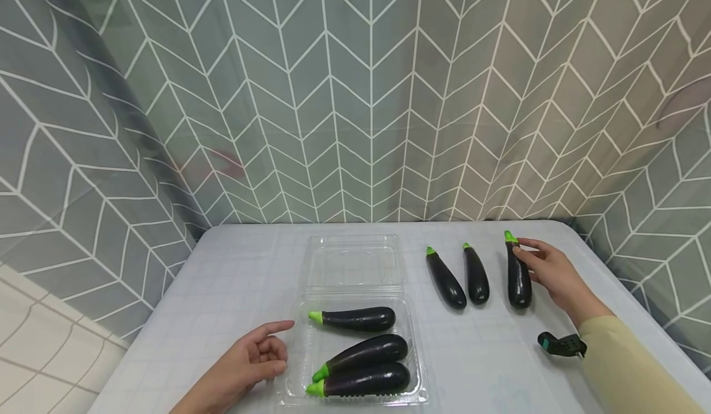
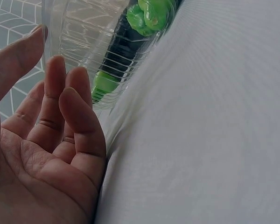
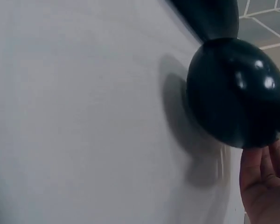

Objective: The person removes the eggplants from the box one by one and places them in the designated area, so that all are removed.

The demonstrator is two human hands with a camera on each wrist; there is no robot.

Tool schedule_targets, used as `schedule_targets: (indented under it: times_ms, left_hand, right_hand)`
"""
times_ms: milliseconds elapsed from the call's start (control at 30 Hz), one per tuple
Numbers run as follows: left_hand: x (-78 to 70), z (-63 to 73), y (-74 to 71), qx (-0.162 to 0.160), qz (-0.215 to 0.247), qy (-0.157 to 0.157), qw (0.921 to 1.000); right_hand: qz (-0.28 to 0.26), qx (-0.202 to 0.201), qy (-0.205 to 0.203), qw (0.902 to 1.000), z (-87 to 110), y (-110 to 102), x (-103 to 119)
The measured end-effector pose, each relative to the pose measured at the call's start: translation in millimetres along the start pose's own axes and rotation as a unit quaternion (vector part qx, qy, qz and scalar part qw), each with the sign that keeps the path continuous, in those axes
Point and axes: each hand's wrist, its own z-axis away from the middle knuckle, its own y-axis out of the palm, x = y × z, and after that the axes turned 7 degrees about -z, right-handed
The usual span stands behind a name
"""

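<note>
At the right of the table, my right hand (image 1: 550,272) grips a dark eggplant (image 1: 519,281) near its green stem end, thumb on top. The rounded end of that eggplant (image 3: 238,93) fills the upper right of the right wrist view, its shadow on the tabletop beside it. My left hand (image 1: 252,358) is at the left side of a clear plastic clamshell box (image 1: 416,364), fingers loosely bent and holding nothing. Inside the box lie three eggplants (image 1: 361,319), stems to the left. The left wrist view shows the left fingers (image 2: 81,126) close to the box's ridged wall.
Two more eggplants, one longer (image 1: 446,278) and one slimmer (image 1: 476,275), lie between the box and my right hand. The box's lid (image 1: 355,260) is folded back toward the far edge. A patterned curtain (image 1: 344,93) hangs behind the white table (image 1: 239,272).
</note>
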Motion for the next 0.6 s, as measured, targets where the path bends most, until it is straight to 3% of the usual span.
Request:
schedule_targets:
  times_ms: [233, 600]
  left_hand:
    - [-0.9, 0.4, 0.0, 0.000, 0.001, 0.002, 1.0000]
    - [-1.2, 0.1, 0.8, -0.003, 0.008, 0.002, 1.0000]
  right_hand:
    - [0.003, 0.018, 0.020, 0.9996, -12.1, -1, 0]
    - [0.077, 0.043, 0.015, 0.9960, -28.6, 0, -4]
